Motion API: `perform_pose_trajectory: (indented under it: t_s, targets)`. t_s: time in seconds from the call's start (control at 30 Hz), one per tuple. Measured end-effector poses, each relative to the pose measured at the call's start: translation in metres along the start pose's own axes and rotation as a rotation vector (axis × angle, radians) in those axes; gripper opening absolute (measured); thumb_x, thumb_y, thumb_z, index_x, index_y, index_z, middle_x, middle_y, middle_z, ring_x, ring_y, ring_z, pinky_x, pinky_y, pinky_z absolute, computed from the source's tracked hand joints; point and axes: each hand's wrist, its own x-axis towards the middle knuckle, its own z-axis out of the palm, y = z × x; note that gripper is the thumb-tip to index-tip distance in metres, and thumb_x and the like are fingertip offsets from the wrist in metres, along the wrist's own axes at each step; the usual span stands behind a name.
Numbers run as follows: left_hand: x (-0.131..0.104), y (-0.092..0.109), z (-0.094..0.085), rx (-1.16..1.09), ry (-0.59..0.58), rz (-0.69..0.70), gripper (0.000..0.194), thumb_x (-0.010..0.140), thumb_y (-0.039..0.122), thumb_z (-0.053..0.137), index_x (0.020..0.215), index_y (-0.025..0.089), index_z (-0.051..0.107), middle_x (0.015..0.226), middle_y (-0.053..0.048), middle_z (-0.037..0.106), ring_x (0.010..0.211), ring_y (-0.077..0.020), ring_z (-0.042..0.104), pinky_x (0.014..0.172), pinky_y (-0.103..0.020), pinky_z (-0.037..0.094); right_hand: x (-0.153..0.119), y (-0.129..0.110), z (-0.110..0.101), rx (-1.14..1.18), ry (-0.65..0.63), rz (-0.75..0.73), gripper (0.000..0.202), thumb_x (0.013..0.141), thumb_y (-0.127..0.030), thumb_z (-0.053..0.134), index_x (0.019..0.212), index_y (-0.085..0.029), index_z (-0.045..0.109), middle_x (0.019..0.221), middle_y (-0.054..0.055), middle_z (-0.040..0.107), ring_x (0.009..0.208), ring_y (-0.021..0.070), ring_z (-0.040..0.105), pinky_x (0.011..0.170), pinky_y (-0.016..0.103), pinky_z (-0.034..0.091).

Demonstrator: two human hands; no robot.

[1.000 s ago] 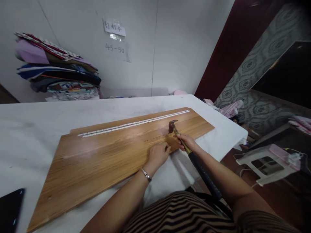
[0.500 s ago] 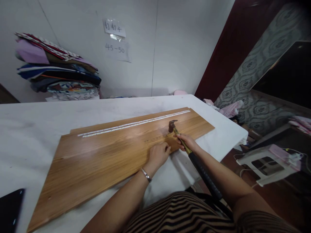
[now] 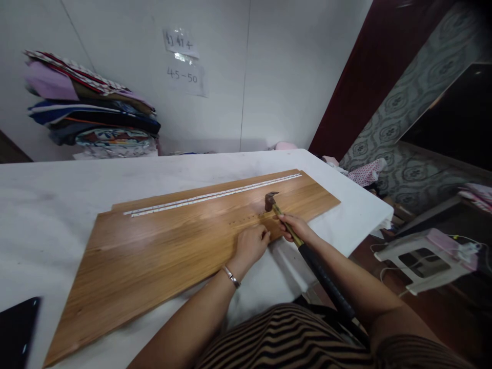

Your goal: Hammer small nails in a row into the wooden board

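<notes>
A long wooden board (image 3: 161, 246) lies at a slant across the white table. My right hand (image 3: 294, 228) is wrapped around the shaft of a claw hammer (image 3: 315, 266), near its rusty head, which hovers just over the board. Several small nails (image 3: 246, 219) stand in a row on the board, left of the hammer head. My left hand (image 3: 251, 242) rests at the board's near edge, its fingers curled; whatever they may hold is hidden. Two pale strips with markings, like tape measures (image 3: 215, 196), run along the far part of the board.
The white table (image 3: 57, 189) meets a pale wall with paper notes (image 3: 184, 77). Folded cloth (image 3: 96, 107) is stacked at the back left. A dark device (image 3: 19, 328) lies at the front left. To the right stands a white stool (image 3: 418, 259) with cables on it.
The hammer head has shifted slightly left and down, towards the board. My left hand stays in place.
</notes>
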Motion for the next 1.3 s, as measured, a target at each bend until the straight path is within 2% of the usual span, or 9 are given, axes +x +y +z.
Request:
perform_pose_trajectory:
  t_s: [0.57,1.3]
  targets:
    - [-0.0011,0.0007,-0.0009,-0.007,-0.013,0.003,0.024,0.09,0.034,0.044,0.088,0.022,0.064,0.089,-0.003,0.069,0.082,-0.0173,0.062,0.07,-0.027,0.039,0.0054,0.001,-0.0083,0.043,0.032,0.025,0.022,0.077,-0.034,0.056,0.088,-0.016,0.054,0.049,-0.008,0.043,0.028,0.0042,0.033,0.027,0.016,0.023]
    - [0.0004,0.0031,-0.0047,-0.007,-0.06,-0.039,0.024,0.09,0.034,0.044,0.091,0.022,0.065,0.091,-0.004,0.069,0.084,-0.0174,0.062,0.071,-0.027,0.039,-0.0003,-0.004,-0.0017,0.025,-0.005,-0.005,0.025,0.074,-0.037,0.058,0.089,-0.017,0.054,0.049,-0.009,0.045,0.029,0.0047,0.034,0.028,0.017,0.023]
